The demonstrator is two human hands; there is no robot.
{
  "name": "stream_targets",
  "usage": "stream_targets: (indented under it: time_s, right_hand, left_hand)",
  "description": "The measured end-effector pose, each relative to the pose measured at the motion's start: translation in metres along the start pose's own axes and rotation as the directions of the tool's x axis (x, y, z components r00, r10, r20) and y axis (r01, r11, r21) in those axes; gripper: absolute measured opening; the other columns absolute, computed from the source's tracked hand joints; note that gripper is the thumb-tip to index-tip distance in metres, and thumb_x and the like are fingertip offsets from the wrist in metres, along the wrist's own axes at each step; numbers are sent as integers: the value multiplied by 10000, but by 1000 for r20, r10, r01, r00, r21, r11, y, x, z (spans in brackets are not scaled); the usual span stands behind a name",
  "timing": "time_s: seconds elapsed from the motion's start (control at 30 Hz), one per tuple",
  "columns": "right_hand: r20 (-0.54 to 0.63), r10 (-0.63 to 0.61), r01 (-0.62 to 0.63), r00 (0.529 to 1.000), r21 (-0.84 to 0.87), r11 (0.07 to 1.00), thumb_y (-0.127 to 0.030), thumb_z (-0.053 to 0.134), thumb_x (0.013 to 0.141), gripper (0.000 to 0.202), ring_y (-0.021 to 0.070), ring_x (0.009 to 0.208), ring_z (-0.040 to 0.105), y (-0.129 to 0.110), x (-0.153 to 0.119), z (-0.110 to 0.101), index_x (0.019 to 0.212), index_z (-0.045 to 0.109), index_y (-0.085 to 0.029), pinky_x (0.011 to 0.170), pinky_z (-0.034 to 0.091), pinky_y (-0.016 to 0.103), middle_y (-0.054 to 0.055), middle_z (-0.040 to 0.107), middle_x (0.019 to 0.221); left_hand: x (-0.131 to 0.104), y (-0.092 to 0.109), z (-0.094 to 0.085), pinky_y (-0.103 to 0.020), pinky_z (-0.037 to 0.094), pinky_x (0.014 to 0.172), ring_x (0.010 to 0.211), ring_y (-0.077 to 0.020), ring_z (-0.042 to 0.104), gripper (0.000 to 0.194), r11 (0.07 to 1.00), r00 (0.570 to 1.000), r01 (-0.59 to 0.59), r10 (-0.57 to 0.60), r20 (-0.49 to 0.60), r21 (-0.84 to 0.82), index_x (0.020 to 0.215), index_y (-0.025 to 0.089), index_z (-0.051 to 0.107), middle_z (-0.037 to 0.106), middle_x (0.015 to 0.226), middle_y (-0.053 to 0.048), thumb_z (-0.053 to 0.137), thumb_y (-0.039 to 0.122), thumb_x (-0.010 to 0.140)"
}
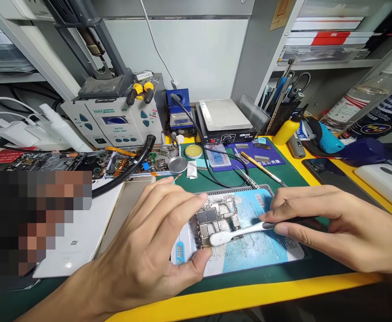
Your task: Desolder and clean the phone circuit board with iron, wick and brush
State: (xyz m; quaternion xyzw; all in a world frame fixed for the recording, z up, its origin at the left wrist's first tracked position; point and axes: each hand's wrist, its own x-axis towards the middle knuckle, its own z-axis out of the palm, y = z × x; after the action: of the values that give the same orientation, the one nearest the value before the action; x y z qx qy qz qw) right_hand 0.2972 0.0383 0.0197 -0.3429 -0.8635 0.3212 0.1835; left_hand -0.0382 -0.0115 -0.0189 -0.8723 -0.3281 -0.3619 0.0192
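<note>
A phone logic board [207, 216] lies on a blue and white printed pad [259, 257]. My left hand [145, 237] pinches it at its left side, index finger on the upper edge and thumb at the lower corner. In my right hand [340, 226] is a toothbrush [245, 230] with a white neck and dark handle, gripped between thumb and fingers. Its white head rests over the lower part of the board, back side up, so the bristles are hidden. The brush covers some of the board's lower edge.
Behind the pad are tweezers [248, 179], a thin yellow-handled tool [261, 167], a black cable [212, 172] and open round tins [177, 165]. A hot air station [115, 120] and a heating plate [227, 117] stand at the back. A white phone [78, 232] lies left.
</note>
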Motion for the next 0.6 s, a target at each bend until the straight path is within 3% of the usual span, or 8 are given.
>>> stream_targets:
  time_s: [0.17,0.43,0.6]
  right_hand:
    - [52,1,-1,999,7,1000,-367,760,1009,203,249,794,766,1,-1,3,1181,865,-339,657,599,336,57,811,944]
    - [-44,-143,139,989,-76,987,-324,731,1018,234,247,815,785,-10,3,16,1208,868,-306,692,647,338,82,820,970]
    - [-98,-155,151,983,-54,987,-291,723,1027,251,258,823,796,-10,9,19,1238,850,-340,667,632,341,73,839,994]
  left_hand:
    - [0,0,0,-612,492,1180,1190,-320,640,650,1000,1000,-9,9,-13,1,1429,19,566,710,1251,-194,834,184,861]
    - [1,2,1,-589,496,1170,1198,-314,627,627,1000,1000,-16,16,-6,5,1404,-5,577,705,1256,-201,834,175,861]
    - [2,1,1,-582,495,1179,1198,-319,634,635,1000,1000,-2,2,8,-2,1421,7,571,702,1254,-195,825,165,861]
